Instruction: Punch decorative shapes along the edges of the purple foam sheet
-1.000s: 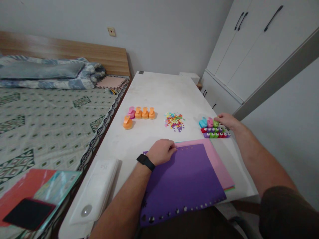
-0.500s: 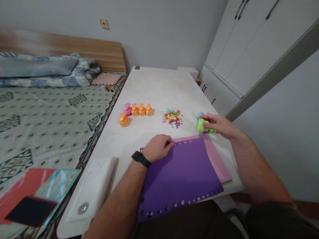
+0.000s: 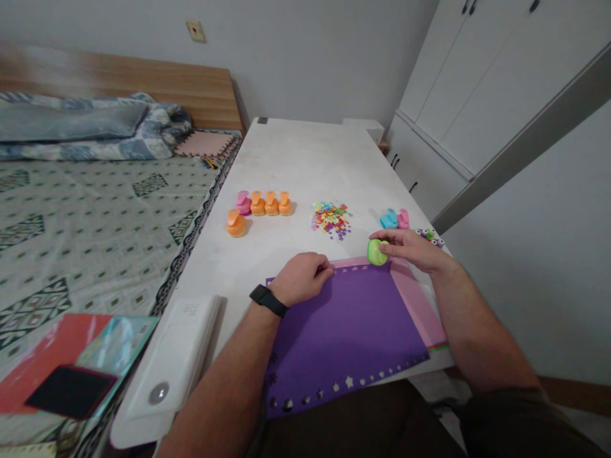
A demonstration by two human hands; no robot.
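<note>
A green craft punch (image 3: 376, 253) is gripped in my right hand (image 3: 405, 247), just over the top right edge of the purple paper (image 3: 348, 324). Small shapes are punched along the paper's top, left and bottom edges. My left hand (image 3: 305, 277), with a dark watch on the wrist, is closed at the paper's upper left edge; its curled fingers partly hide what they pinch. Pink paper (image 3: 415, 305) shows beneath the purple sheet. Beyond my right hand stand a blue punch (image 3: 389, 219) and a pink punch (image 3: 403, 219), with several small googly-eyed pieces (image 3: 429, 236) beside them.
Colourful paper cutouts (image 3: 331, 219) lie in a pile mid-table. Several orange punches (image 3: 271, 203) and a magenta punch (image 3: 243, 203) stand to the left. A long white device (image 3: 176, 356) lies along the table's left edge. A bed (image 3: 105, 222) adjoins on the left, white cabinets (image 3: 449, 83) on the right.
My right hand has brought the green punch left and nearer to the purple paper's top edge, uncovering the blue and pink punches. My left hand stays at the paper.
</note>
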